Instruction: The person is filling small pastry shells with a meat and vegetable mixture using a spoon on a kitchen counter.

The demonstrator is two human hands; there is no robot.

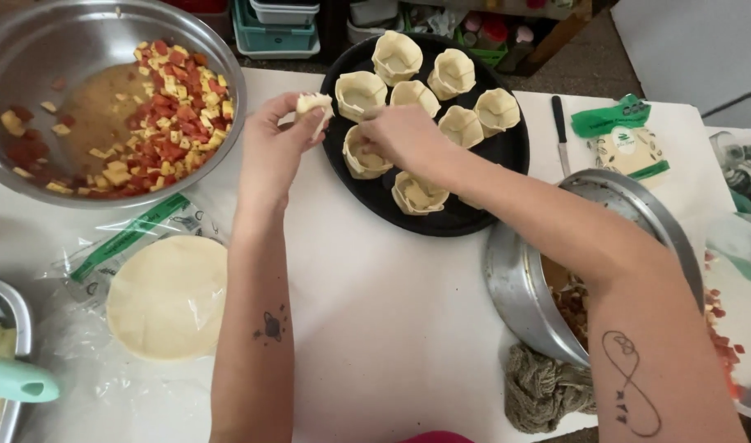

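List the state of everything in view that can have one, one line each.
Left hand: fingers pinched on a small dough piece.
Right hand: resting on a dough cup on the tray.
Black round tray: holds about nine shaped dough cups.
Steel bowl: partly filled with red and yellow diced filling.
Dough disc stack: flat, on its opened plastic wrapper.
Knife: lying flat.
Metal pot: tilted, partly full.

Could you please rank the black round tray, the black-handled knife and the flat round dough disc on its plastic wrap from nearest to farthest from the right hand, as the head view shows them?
1. Black round tray: directly under the right hand, which reaches over it.
2. Black-handled knife: on the white table, past the tray's right edge.
3. Flat round dough disc: on plastic wrap at the lower left, beyond the left arm.
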